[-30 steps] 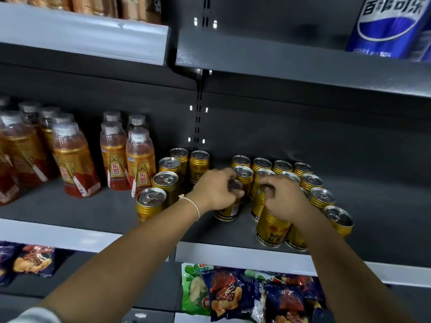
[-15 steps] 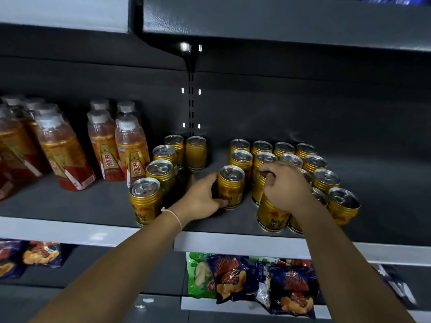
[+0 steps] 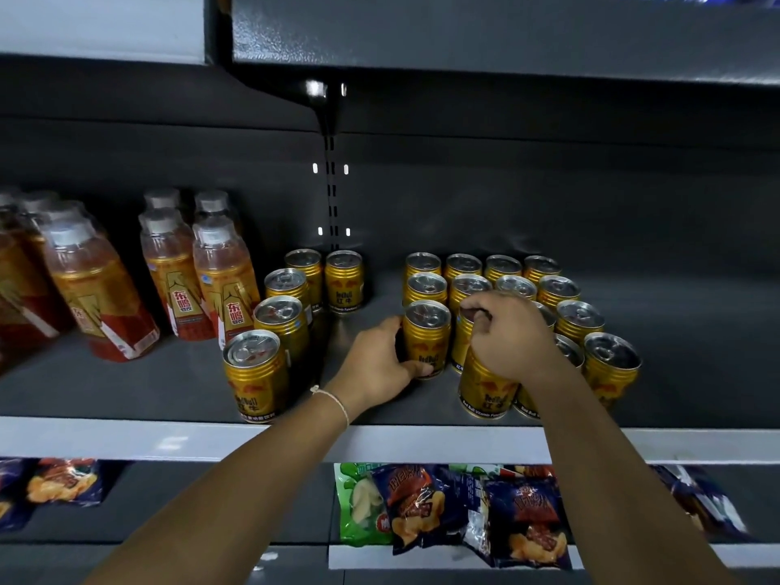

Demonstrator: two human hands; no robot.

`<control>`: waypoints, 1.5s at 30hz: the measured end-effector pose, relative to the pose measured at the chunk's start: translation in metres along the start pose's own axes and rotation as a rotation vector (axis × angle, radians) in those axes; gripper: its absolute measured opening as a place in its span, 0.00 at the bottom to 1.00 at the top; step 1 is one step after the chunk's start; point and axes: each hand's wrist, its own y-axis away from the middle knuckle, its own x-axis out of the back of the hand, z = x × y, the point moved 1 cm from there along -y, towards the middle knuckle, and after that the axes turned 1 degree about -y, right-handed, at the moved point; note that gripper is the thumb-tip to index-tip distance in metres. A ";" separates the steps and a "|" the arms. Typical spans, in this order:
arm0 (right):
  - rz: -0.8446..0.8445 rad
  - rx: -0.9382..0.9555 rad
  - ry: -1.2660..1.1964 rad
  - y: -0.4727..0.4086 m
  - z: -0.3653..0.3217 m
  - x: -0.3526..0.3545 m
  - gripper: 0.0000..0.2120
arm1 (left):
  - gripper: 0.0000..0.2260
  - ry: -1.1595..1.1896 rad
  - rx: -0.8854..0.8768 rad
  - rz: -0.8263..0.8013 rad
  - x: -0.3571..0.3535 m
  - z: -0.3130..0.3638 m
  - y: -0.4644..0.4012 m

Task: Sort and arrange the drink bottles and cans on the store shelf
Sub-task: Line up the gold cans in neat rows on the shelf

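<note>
Several gold cans stand in rows on the dark middle shelf [image 3: 169, 386]. My left hand [image 3: 380, 361] grips the lower side of one gold can [image 3: 426, 335] at the front of the left column of the right-hand group. My right hand [image 3: 510, 335] curls over the top of another gold can [image 3: 485, 386], the frontmost in its column. A second group of gold cans [image 3: 270, 331] runs diagonally at centre left. Orange drink bottles [image 3: 219, 280] with grey caps stand to the left of it.
More bottles [image 3: 84, 289] crowd the far left. The shelf's white front edge [image 3: 126, 437] runs below my wrists. Snack bags [image 3: 460, 513] lie on the lower shelf. An upper shelf [image 3: 464, 31] hangs overhead. Bare shelf floor extends right of the cans.
My left hand dropped from the can's top to its lower side and set it in line behind the front row. My right hand stayed on its can. The camera tilted down.
</note>
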 end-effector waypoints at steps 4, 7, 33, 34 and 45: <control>-0.010 -0.023 -0.006 -0.001 0.001 -0.002 0.16 | 0.31 -0.046 -0.019 -0.019 0.000 0.003 -0.005; -0.014 -0.032 -0.004 0.000 0.000 -0.001 0.16 | 0.31 -0.073 -0.021 -0.013 -0.001 0.003 -0.006; -0.130 -0.099 -0.096 -0.021 -0.025 0.022 0.16 | 0.21 -0.059 -0.203 0.101 0.092 0.022 0.034; -0.123 -0.072 -0.100 -0.022 -0.034 0.020 0.15 | 0.20 -0.062 -0.212 0.133 0.102 0.021 0.037; -0.197 0.201 -0.233 -0.003 -0.133 -0.038 0.14 | 0.32 0.129 0.079 0.176 0.173 -0.045 0.077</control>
